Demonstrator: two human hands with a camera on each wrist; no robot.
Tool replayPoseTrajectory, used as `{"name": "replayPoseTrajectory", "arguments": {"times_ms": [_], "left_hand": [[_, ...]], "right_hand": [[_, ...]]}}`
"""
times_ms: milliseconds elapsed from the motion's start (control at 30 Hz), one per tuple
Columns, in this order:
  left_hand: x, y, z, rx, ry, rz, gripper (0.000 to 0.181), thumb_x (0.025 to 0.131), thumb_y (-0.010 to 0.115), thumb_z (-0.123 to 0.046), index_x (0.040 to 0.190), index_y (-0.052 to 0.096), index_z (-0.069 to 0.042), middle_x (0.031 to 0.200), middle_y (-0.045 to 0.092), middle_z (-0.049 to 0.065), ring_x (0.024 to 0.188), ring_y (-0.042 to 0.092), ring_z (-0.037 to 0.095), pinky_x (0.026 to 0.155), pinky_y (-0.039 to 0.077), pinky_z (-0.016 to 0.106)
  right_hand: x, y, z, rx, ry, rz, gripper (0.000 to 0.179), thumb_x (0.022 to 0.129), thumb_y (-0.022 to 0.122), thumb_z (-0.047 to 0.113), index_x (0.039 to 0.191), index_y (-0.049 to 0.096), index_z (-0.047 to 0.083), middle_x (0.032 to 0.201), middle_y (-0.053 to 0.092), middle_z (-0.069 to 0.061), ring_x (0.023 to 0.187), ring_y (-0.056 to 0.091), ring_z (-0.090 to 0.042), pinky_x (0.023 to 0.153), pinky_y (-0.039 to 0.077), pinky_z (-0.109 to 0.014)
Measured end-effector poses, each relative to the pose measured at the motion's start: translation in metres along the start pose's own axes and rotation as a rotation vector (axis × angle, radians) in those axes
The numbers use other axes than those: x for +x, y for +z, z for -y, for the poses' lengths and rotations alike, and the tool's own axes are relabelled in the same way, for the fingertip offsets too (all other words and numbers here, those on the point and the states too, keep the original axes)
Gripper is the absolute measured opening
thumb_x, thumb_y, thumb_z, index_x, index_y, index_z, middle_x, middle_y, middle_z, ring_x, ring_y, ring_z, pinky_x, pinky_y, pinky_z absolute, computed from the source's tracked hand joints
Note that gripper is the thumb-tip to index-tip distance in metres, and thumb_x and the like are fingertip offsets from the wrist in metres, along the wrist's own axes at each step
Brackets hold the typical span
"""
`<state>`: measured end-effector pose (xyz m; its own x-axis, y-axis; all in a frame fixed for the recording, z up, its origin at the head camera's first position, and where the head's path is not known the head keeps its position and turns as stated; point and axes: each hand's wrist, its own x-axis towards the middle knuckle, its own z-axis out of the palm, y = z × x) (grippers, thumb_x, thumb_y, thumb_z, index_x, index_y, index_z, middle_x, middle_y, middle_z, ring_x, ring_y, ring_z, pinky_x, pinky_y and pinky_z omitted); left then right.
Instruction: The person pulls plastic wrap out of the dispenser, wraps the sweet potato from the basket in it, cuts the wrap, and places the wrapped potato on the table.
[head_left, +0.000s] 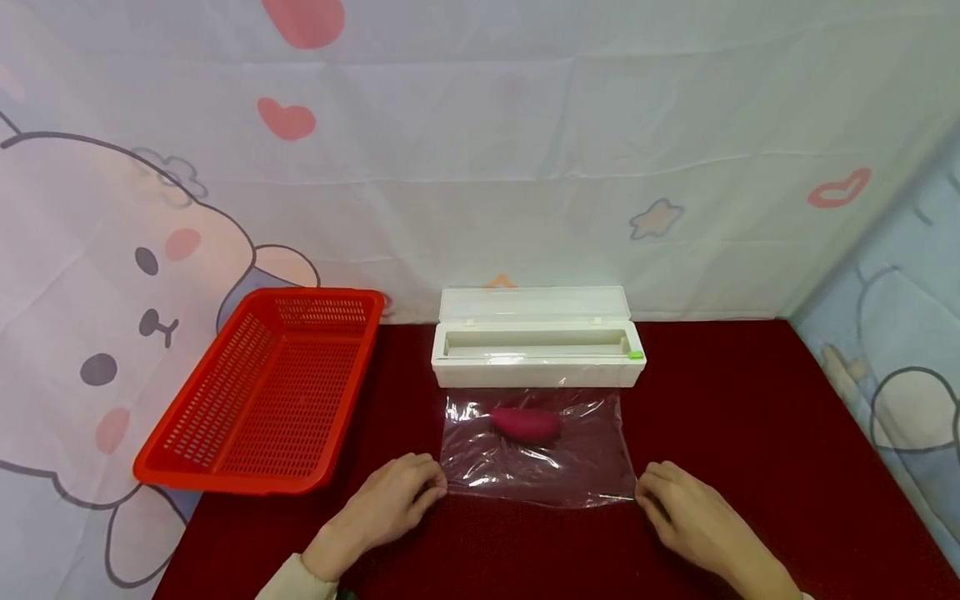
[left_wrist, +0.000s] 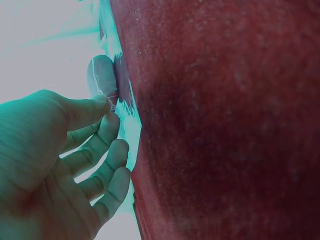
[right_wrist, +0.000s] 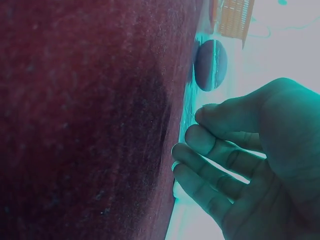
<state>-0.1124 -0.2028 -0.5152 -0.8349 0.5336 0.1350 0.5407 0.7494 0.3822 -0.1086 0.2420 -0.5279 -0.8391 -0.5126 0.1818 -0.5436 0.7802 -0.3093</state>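
A sheet of clear plastic wrap (head_left: 480, 475) extends from a white cling film dispenser (head_left: 536, 373) toward the near side of the table. A purple-red sweet potato (head_left: 528, 426) lies within the sheet's area; whether film covers it I cannot tell. At the near left corner, my left hand (head_left: 393, 500) pinches the wrap's edge between thumb and forefinger, gathered film showing at the fingertips (left_wrist: 107, 102) in the left wrist view. My right hand (head_left: 690, 512) holds the near right corner, thumb and forefinger together. In the right wrist view, the sweet potato (right_wrist: 210, 65) appears beyond these fingers.
A red perforated plastic basket (head_left: 300, 400) stands at the left of the dark red tabletop (head_left: 720, 400). The dispenser's translucent lid (head_left: 534, 304) is raised, leaning back by the printed cloth backdrop (head_left: 480, 125). A green slider (head_left: 636, 355) sits at the dispenser's right end.
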Motion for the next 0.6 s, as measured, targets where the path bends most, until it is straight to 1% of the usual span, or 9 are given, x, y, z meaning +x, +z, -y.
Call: {"name": "replayPoseTrajectory", "arguments": {"times_ms": [200,300,467,600], "left_hand": [[0.0034,-0.003,0.0019,0.009,-0.002,-0.029,0.011,0.097,0.078,-0.015,0.091,0.071,-0.021,0.09,0.064,-0.014,0.083,0.057,0.002,0.074,0.053,0.025],[0.0053,-0.0044,0.0027,0.011,-0.008,-0.035,0.011,0.098,0.078,-0.014,0.092,0.07,-0.02,0.089,0.064,-0.014,0.083,0.056,0.002,0.073,0.053,0.025],[0.0076,-0.0057,0.003,0.019,-0.011,-0.03,0.01,0.098,0.076,-0.014,0.093,0.07,-0.018,0.09,0.064,-0.012,0.083,0.057,0.003,0.073,0.053,0.025],[0.0084,-0.0064,0.0032,0.029,-0.012,-0.025,0.01,0.098,0.076,-0.014,0.093,0.069,-0.018,0.09,0.063,-0.012,0.083,0.056,0.004,0.074,0.053,0.025]], "right_hand": [[0.0018,-0.0018,0.0,-0.001,0.05,0.003,0.015,0.095,0.077,0.008,0.092,0.071,0.021,0.088,0.056,0.018,0.079,0.046,0.004,0.069,0.052,-0.022],[0.0034,-0.0023,-0.0006,-0.005,0.055,-0.01,0.016,0.095,0.078,0.008,0.092,0.071,0.022,0.089,0.057,0.018,0.08,0.048,0.004,0.07,0.053,-0.022],[0.0053,-0.0034,-0.0017,-0.027,0.047,-0.041,0.017,0.093,0.08,0.008,0.092,0.071,0.022,0.09,0.058,0.019,0.083,0.05,0.003,0.072,0.054,-0.023],[0.0064,-0.005,-0.0018,-0.038,0.066,-0.04,0.018,0.093,0.081,0.009,0.093,0.07,0.024,0.091,0.058,0.018,0.083,0.051,0.002,0.072,0.055,-0.024]]}}
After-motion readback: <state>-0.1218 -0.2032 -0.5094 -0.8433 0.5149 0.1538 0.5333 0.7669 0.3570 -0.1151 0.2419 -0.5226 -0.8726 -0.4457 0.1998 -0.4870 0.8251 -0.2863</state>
